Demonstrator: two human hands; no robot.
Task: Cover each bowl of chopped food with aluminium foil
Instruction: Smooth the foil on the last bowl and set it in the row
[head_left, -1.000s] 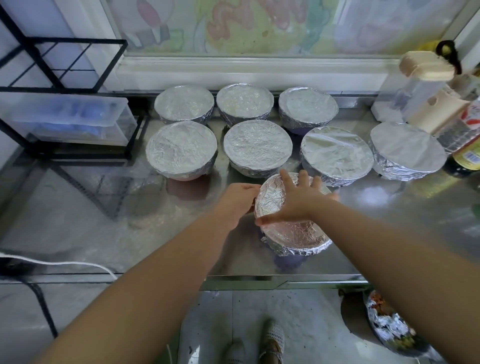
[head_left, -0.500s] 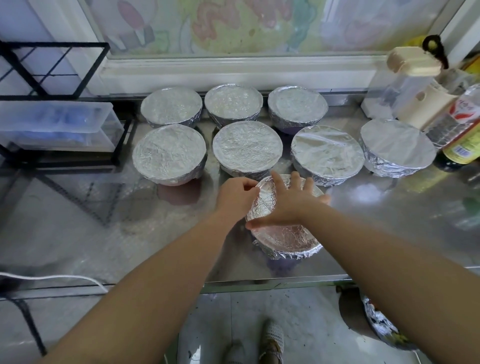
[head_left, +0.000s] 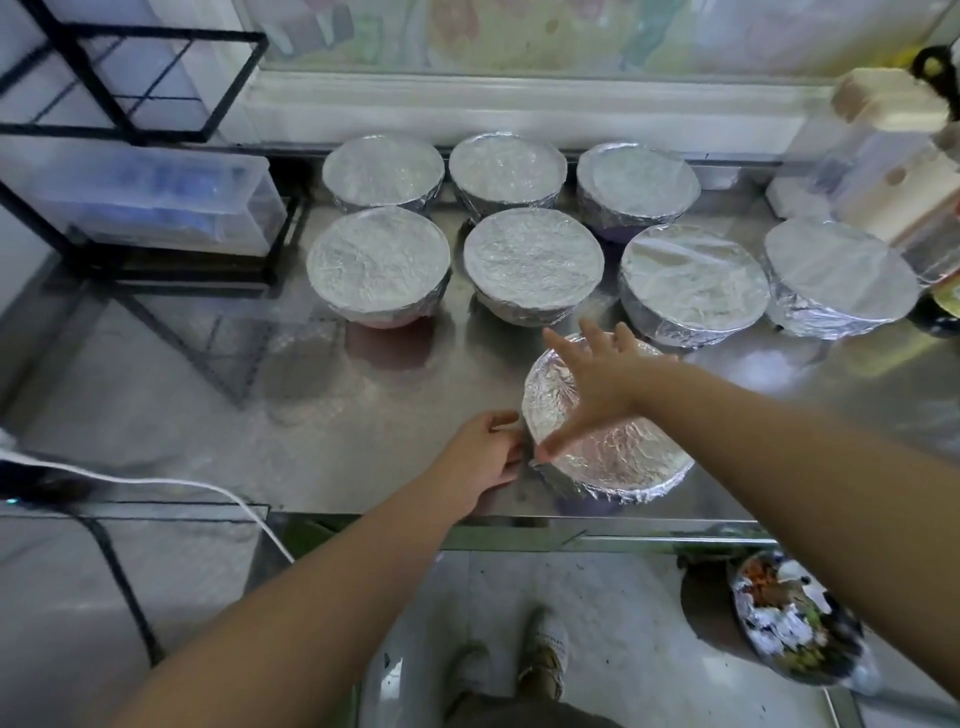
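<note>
Nearest, a pair of shoes (head_left: 540, 660) stands on the floor below the worktop (head_left: 363, 415) edge. Close to that front edge sits a bowl (head_left: 623, 486), its top and sides wrapped in crinkled foil (head_left: 618, 447).

The left hand (head_left: 483, 457) is at the bowl's left side. Its fingers (head_left: 511, 460) are bent, with the tips against the foil's folded edge; whether they pinch the foil or only press it cannot be told.

The right hand (head_left: 597, 384) lies flat on the foil top, grasping nothing. Its fingers (head_left: 592, 332) are straight and spread toward the far rim, and the thumb stretches back to the near left rim.

Beyond stand seven more covered bowls (head_left: 534, 260), four in a row and three behind them, near the wall. At the far left, a clear plastic box (head_left: 156, 202) sits in a black wire rack (head_left: 130, 67).
</note>
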